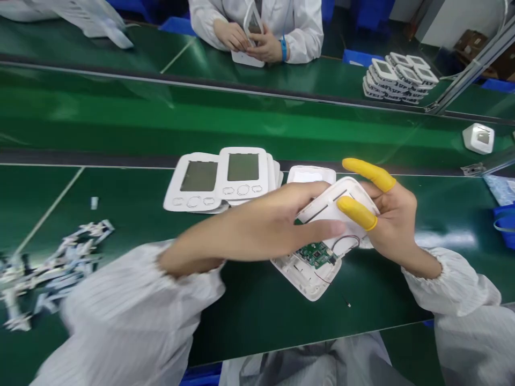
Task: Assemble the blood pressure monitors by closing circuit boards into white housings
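Your left sleeve [132, 311] runs off the lower-left edge; your left hand [277, 228] partly covers the green circuit board [316, 255], its fingertips hidden. Right of centre, it and your right hand [392, 214], one yellow-capped finger raised, grip the white casing [326, 211].

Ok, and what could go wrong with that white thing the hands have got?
Maybe three things. The thin dark wires loop out beside the green circuit board, so they might get tugged or pinched if the rounded white plastic cover shifts. That board is uncovered, and the left hand is close above it, so it could get bumped. The overlapping white panels with grey screens might slide if the left arm knocks them.
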Tool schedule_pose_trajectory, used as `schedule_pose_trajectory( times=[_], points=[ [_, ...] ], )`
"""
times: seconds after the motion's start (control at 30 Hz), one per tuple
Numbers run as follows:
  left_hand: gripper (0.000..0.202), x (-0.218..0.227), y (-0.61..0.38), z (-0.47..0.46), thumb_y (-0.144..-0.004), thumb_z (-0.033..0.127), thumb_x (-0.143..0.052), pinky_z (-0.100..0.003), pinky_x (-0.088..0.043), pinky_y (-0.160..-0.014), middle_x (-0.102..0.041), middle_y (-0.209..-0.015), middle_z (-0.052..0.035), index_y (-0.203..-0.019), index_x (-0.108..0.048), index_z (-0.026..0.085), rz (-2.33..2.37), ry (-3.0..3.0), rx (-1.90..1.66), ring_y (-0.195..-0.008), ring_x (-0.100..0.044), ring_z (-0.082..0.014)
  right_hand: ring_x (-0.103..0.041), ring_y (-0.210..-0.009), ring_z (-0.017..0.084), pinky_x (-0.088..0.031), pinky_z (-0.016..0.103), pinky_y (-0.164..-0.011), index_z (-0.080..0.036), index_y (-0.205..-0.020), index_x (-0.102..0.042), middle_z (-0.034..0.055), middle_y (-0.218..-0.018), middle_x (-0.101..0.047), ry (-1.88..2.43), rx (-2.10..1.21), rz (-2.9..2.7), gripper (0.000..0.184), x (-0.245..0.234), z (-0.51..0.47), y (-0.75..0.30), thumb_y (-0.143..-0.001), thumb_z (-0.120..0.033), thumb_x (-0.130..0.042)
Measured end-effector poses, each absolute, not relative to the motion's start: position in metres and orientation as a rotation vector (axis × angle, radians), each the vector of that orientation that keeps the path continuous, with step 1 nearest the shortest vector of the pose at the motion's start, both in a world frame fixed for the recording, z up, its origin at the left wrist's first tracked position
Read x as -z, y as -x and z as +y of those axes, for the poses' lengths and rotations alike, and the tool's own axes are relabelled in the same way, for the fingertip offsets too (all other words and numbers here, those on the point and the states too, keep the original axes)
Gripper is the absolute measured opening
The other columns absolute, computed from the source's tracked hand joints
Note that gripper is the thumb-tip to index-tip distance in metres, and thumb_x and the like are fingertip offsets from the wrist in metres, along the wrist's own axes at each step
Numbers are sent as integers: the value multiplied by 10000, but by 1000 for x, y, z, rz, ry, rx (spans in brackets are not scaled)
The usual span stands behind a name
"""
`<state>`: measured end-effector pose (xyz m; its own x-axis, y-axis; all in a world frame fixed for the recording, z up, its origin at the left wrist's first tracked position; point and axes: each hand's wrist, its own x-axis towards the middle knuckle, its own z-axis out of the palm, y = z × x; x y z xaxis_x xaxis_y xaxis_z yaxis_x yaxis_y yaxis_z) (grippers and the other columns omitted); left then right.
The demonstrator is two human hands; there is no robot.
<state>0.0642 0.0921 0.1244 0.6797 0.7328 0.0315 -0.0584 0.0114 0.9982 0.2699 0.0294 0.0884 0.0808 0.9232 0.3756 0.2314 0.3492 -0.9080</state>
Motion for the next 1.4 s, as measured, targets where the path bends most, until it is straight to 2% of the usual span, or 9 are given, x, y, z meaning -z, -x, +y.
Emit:
schedule_pose_trajectory(
  times=[0.1, 0.33, 0.43, 0.5, 0.6, 0.8, 1.1, 1.23, 1.4],
  points=[
    [99, -120, -77, 100, -907, 286, -760, -191, -474, -468, -698, -732, 21, -908, -759, 188, 503, -1628, -383, -585, -655, -136, -616, -566, 147, -515, 280, -456, -301, -1249, -712, -16, -759, -714, 1103, -666, -1457, 363, -88, 30, -269, -911, -407, -787],
    [434, -102, -39, 83, -857, 424, -833, -271, -621, -626, -786, -870, -35, -1182, -715, 163, 795, -1120, -1128, -794, -764, -233, -742, -876, 185, -624, 302, -651, -292, -1364, -622, 72, -1110, -749, 969, -716, -1375, 318, -40, 40, -274, -1084, -365, -489],
    [336, -71, -18, 40, -869, 450, -815, -267, -620, -628, -785, -864, -25, -1100, -737, 218, 876, -980, -1100, -743, -757, -214, -717, -1160, 238, -651, 399, -917, -256, -1439, -566, 115, -1237, -732, 918, -688, -1703, 385, -6, 31, -269, -1056, -282, -541],
    [340, -44, -7, 10, -866, 514, -796, -249, -568, -546, -750, -747, -18, -1023, -733, 218, 958, -886, -969, -618, -708, -190, -602, -1376, 277, -564, 503, -1113, -223, -1473, -535, 153, -1362, -689, 822, -646, -1946, 427, 8, 26, -265, -1047, -254, -544],
    [452, -15, 1, -19, -868, 612, -748, -240, -483, -516, -690, -683, -21, -991, -714, 178, 937, -955, -685, -552, -612, -159, -488, -1491, 280, -476, 554, -1206, -195, -1493, -510, 180, -1465, -628, 697, -625, -2124, 444, 14, 22, -261, -1050, -225, -529],
    [351, -21, 8, -9, -1023, 462, -544, -259, -408, -621, -621, -705, -1, -849, -667, 183, 931, -1665, -415, -642, -524, -154, -620, -1354, 270, -576, 505, -1104, -198, -1382, -584, 192, -1434, -632, 821, -596, -2029, 353, 9, 15, -261, -1040, -157, -507],
    [314, -29, 21, 32, -1017, 366, -531, -247, -360, -553, -502, -629, 37, -746, -527, 207, 894, -1960, -463, -554, -464, -129, -729, -906, 200, -656, 321, -709, -189, -976, -710, 118, -1057, -698, 1057, -504, -1925, 67, 2, 2, -262, -985, -179, -645],
    [301, -29, 23, 46, -1012, 317, -538, -231, -315, -511, -421, -595, 65, -736, -516, 200, 853, -1923, -546, -503, -402, -98, -685, -741, 152, -603, 255, -579, -160, -870, -695, 104, -932, -674, 1112, -440, -2044, 135, -4, -4, -261, -991, -189, -644],
    [282, -26, 15, 67, -1026, 365, -553, -213, -300, -481, -495, -638, 47, -820, -573, 173, 714, -1806, -528, -525, -429, -97, -656, -626, 102, -558, 207, -536, -163, -719, -619, 64, -831, -672, 1059, -453, -2107, 283, -6, -5, -260, -1002, -178, -619]
  ],
)
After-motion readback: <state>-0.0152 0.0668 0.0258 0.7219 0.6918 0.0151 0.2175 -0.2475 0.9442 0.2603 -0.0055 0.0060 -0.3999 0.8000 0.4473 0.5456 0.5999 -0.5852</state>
